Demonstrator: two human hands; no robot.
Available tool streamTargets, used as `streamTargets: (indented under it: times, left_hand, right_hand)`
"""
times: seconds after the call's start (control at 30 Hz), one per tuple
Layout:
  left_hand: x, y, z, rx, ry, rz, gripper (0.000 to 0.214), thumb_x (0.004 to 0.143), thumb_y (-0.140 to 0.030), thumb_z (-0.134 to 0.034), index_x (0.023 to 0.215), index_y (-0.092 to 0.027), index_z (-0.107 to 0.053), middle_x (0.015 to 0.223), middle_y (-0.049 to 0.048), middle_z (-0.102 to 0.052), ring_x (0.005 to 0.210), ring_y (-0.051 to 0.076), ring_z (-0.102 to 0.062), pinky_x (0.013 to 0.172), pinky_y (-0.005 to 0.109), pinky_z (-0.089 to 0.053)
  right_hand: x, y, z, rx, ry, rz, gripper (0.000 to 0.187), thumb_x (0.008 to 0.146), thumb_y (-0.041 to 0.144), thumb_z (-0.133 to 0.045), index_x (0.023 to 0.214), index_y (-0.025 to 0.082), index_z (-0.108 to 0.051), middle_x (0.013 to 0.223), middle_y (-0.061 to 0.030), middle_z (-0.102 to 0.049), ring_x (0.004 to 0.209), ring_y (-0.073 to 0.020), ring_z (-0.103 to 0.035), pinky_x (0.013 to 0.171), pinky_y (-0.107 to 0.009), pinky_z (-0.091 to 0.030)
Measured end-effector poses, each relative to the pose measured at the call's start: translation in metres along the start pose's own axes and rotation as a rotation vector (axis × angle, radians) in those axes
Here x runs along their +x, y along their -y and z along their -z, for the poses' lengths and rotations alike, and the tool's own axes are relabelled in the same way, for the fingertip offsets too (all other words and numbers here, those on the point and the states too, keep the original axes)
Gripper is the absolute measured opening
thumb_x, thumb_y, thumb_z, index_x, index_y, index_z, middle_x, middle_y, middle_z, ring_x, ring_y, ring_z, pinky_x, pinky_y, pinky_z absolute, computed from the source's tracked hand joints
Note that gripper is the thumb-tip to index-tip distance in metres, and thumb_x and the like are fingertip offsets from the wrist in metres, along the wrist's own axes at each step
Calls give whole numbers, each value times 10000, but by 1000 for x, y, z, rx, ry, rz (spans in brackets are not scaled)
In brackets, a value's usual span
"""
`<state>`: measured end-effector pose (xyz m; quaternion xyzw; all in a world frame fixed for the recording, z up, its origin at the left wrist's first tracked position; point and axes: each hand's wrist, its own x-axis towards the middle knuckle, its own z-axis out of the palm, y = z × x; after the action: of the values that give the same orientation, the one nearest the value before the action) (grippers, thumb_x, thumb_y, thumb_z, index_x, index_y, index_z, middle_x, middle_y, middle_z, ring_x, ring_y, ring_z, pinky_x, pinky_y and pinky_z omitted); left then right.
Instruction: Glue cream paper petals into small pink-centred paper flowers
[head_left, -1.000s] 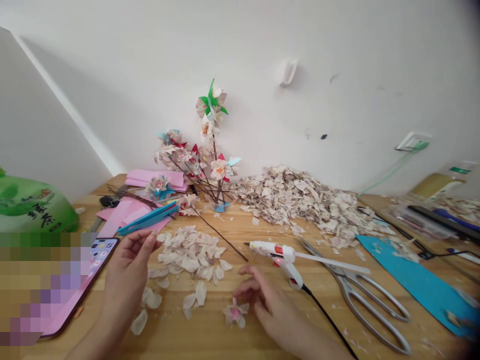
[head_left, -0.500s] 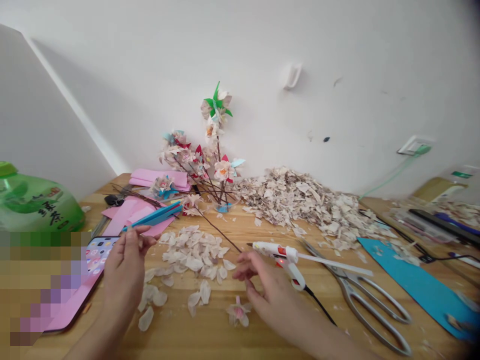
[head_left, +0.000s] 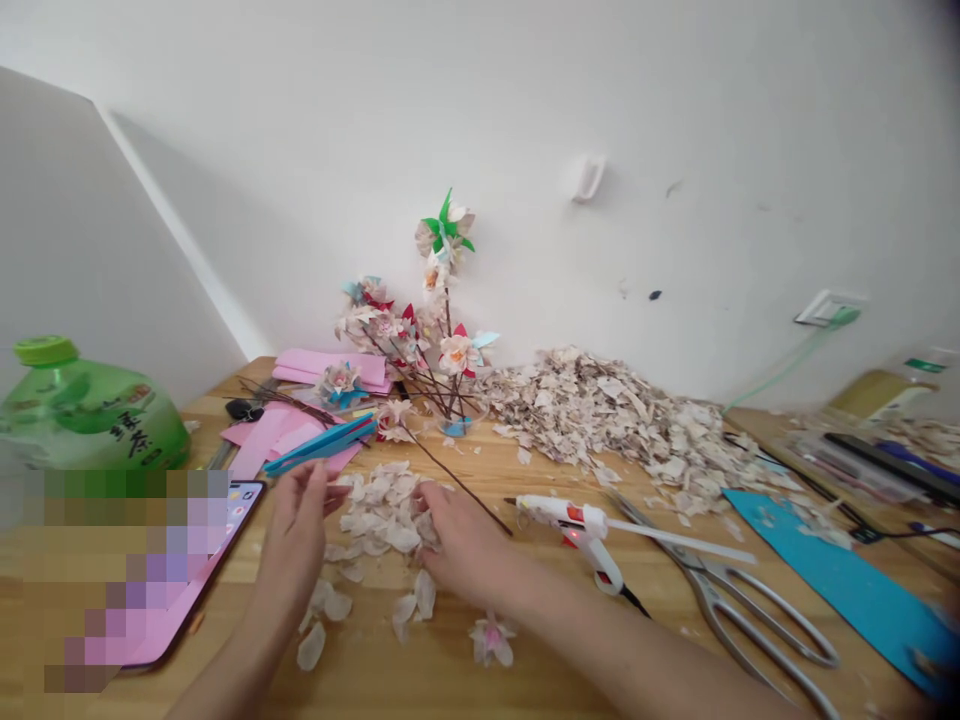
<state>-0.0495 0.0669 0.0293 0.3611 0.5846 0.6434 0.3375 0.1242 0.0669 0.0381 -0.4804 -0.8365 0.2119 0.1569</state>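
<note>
My right grip (head_left: pixel 454 545) has its fingers bent downward; whether they pinch anything I cannot tell. My left grip (head_left: pixel 298 510) is half curled, its hold unclear too. The desk (head_left: pixel 390 690) carries a broad heap of flakes (head_left: pixel 600 410) along its far edge. Farther in from that edge, the scissors (head_left: pixel 686 557) lie to my right. Loose petals (head_left: pixel 379 505) lie between my grips, against my right fingertips. A small pink-centred flower (head_left: pixel 491 640) lies just beside my right wrist, on the near side.
</note>
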Motion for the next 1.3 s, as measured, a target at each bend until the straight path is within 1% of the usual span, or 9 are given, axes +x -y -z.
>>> streamTargets:
  times: [0.2,0.33,0.5,0.7,0.87,1.03,1.13,1.2,1.3]
  left_hand:
    - [-9,16,0,222,247,-76,394,625,-151,-540,1005,-206,-454,937,40,-538,717,182,-590,636,350,-488]
    - [-14,23,1,336,418,-146,493,592,-42,-467,1051,-221,-490,964,52,-587,838,201,-589,754,370,-465]
    - [-20,28,1,410,579,-221,621,580,3,-468,1143,-257,-502,1033,54,-621,981,222,-565,877,387,-406]
    - [-19,28,-1,409,566,-199,513,677,-63,-466,1145,-263,-523,1026,65,-621,875,230,-588,826,405,-404]
    - [-16,22,-4,222,495,-103,481,660,-122,-536,1119,-257,-495,956,31,-588,816,193,-594,820,388,-420]
    - [-15,15,-8,-65,421,176,495,591,-183,-656,1039,-209,-446,911,51,-605,794,205,-653,732,380,-515]
    - [-16,11,-8,-188,395,348,438,602,-126,-662,999,-196,-492,953,81,-636,818,204,-670,716,354,-545]
    - [-18,9,-7,-240,385,427,405,613,-62,-641,979,-190,-522,963,82,-647,796,183,-676,705,323,-556]
    - [-18,6,-7,-288,384,495,383,619,-9,-623,952,-181,-545,954,80,-659,741,164,-684,670,295,-568]
  right_hand:
    - [14,-4,-12,52,-28,-45,458,633,11,-519,1064,158,-464,1023,-121,-585,954,-266,-545,783,-384,-405]
    - [22,-11,-11,203,-85,-91,459,677,-5,-488,1079,206,-420,1031,-65,-573,889,-183,-569,768,-318,-424]
    - [32,-24,-6,461,-96,-209,365,691,16,-500,974,221,-393,901,-18,-599,668,-124,-588,606,-263,-467]
    - [32,-29,-4,698,-52,-289,385,622,-40,-508,867,226,-375,782,17,-615,618,-115,-598,536,-229,-459]
    - [32,-28,-4,759,-85,-289,423,560,-82,-470,841,224,-390,772,14,-614,722,-141,-614,608,-250,-465]
    - [29,-32,-6,749,-130,-254,441,543,-97,-411,846,222,-401,798,5,-610,801,-154,-605,722,-303,-462]
    - [23,-30,-5,742,-153,-202,434,565,-75,-437,878,226,-424,871,-10,-613,914,-177,-580,807,-354,-439]
    - [20,-26,-3,761,-140,-151,426,589,-55,-463,904,231,-437,918,-12,-613,971,-173,-565,848,-355,-428]
    - [16,-17,1,819,-60,-91,400,625,-33,-496,921,230,-436,918,-8,-625,911,-144,-604,824,-311,-462]
